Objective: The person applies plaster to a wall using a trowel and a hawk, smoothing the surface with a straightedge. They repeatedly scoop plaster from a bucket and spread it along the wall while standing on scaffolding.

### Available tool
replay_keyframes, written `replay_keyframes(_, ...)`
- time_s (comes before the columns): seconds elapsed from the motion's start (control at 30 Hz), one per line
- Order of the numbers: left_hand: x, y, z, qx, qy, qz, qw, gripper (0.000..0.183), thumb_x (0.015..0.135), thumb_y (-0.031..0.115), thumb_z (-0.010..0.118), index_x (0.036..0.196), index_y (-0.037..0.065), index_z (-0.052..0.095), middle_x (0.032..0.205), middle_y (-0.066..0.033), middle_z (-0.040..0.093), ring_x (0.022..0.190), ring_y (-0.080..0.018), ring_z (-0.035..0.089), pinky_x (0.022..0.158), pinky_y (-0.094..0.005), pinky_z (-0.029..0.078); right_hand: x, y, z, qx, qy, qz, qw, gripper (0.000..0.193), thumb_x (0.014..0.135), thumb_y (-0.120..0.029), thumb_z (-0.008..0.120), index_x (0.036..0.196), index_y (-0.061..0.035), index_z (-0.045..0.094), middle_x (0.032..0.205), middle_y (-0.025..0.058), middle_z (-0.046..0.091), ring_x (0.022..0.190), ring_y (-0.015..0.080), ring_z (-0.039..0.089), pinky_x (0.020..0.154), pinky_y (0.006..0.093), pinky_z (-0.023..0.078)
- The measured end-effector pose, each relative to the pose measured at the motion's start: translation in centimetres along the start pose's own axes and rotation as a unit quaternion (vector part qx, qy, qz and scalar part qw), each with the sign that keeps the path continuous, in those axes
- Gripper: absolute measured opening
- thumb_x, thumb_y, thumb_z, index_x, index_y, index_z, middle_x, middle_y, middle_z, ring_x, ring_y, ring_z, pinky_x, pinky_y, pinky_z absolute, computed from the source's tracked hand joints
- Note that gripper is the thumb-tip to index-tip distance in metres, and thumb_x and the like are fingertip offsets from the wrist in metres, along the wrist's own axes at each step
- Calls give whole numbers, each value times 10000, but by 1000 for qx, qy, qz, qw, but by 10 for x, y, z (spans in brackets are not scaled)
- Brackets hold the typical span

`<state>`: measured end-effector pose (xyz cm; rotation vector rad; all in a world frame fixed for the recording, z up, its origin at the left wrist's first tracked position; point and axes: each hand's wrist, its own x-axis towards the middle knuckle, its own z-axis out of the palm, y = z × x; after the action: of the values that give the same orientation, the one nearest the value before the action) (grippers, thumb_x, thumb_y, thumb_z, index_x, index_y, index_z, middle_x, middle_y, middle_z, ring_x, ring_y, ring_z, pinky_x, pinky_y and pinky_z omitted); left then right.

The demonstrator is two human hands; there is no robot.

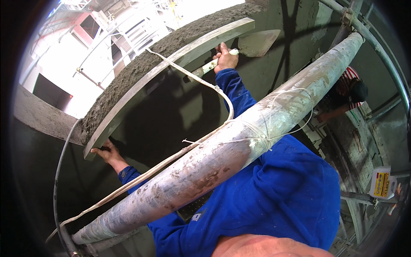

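A long pale straightedge [209, 41] lies along the top edge of the wall, beside a strip of rough wet mortar [141, 64]. My left hand [112, 156] grips its lower left end, thumb on the near side. Farther up and to the right, my right hand [226, 60] is closed around the light handle of a trowel [258, 43]. The trowel's mortar-smeared blade points right, under the straightedge's upper end. Fingers of that hand reach up to the straightedge's underside; whether they press on it I cannot tell.
A thick, mortar-stained scaffold pole [205, 165] crosses diagonally between my body and the wall, over my arms. A pale rope [171, 165] runs along it and over the straightedge. Another person [353, 90] is below right, near a white jug [382, 183].
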<state>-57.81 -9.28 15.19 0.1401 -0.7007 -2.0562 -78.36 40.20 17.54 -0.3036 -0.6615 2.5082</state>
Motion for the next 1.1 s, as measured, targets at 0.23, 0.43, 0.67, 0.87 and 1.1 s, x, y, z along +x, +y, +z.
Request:
replay_keyframes(0.23,-5,0,8,-16,3,2,1000,802,727,546,605,1248,-25,389,1202,-134,491,1092,-253,503,925,-363,484,6,3,2,-2,23,12,1000,268,798,-61,661,894,-5,417,668,77,544,423,102,448,355,272,399)
replay_keyframes(0.43,-9,1,8,-5,-3,-8,1000,804,741,559,584,1272,-6,374,1221,-123,482,1106,-243,493,944,-360,465,14,9,2,-18,33,6,999,367,762,-42,697,953,37,394,658,73,519,422,117,459,350,284,409)
replay_keyframes(0.67,-13,1,11,53,-13,20,998,791,747,587,554,1252,-5,411,1204,-111,484,1085,-226,491,895,-330,474,15,9,4,-29,33,14,999,402,755,-43,712,987,65,402,653,75,517,418,111,445,354,280,401)
replay_keyframes(0.87,-9,0,7,40,11,10,999,808,719,587,586,1240,-9,425,1207,-101,495,1074,-227,499,915,-333,466,15,8,6,-17,30,31,999,434,757,-34,707,1015,61,372,629,61,501,411,100,432,355,273,396)
replay_keyframes(1.1,1,2,-2,-31,-6,-29,999,802,678,524,673,1203,-33,435,1144,-107,532,1064,-231,515,917,-349,481,13,6,10,-17,56,23,998,229,768,-69,707,757,-24,483,616,62,531,408,101,439,364,265,382)
